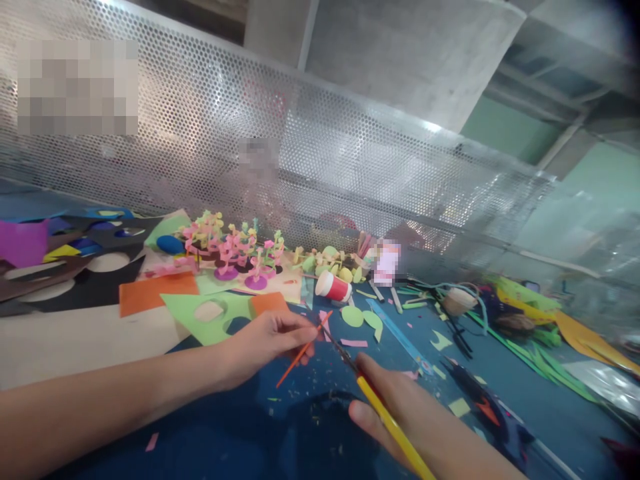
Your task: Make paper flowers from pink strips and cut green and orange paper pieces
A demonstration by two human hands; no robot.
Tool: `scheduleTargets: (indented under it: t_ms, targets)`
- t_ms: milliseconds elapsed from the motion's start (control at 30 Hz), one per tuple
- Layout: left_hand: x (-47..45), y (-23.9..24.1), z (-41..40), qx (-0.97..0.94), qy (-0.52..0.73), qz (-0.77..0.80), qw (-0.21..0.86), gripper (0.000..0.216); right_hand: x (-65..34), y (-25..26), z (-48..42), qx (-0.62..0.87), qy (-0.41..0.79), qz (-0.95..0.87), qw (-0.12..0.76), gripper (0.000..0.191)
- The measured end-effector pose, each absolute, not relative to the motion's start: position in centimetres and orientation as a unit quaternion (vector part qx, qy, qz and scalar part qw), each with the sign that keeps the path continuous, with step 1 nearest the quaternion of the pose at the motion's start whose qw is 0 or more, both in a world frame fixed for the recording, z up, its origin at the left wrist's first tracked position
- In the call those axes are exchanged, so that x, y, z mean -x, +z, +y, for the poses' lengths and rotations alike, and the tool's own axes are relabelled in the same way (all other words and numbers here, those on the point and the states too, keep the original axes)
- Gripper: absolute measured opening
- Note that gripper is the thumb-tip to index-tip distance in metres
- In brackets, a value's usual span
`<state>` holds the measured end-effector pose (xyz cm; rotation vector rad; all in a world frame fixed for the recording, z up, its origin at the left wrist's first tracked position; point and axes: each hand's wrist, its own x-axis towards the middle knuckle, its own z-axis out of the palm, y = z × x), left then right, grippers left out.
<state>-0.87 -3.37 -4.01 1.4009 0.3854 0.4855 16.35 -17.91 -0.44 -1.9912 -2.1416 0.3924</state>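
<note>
My left hand (280, 337) is closed, its thumb and fingers pinching a thin orange strip (293, 371) that slants across them. My right hand (395, 407) grips a yellow-handled tool (383, 413) with a slim dark metal end, like scissors or pliers; the exact kind is unclear. Its tip reaches the orange strip close to my left fingertips; I cannot tell whether they touch. Just behind my left hand lie a light green sheet with cut-out holes (175, 307) and an orange sheet (270, 303). Small pink scraps (354, 343) lie beyond the tool's tip.
Pink and yellow flower-like pieces on purple bases (256, 283) stand at the back. A red and white paper cup (334, 288) lies tipped over. A blue ruler (400, 335), green cut-outs (353, 317) and long strips lie to the right. A perforated metal screen (325, 140) borders the table.
</note>
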Motion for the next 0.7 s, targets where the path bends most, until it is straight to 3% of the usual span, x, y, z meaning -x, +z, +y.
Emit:
scheduleTargets:
  t_ms: [233,700]
  targets:
    - [1.1,-3.7,-3.0,-0.584,0.173,0.192,0.770,0.021,-17.4,-1.3,-17.0,0.713,0.131,-0.679,0.116,0.040]
    - [1.3,-3.7,-2.8,-0.618,0.176,0.184,0.744,0.024,-16.3,-0.1,-18.3,0.701,0.125,-0.697,0.087,0.046]
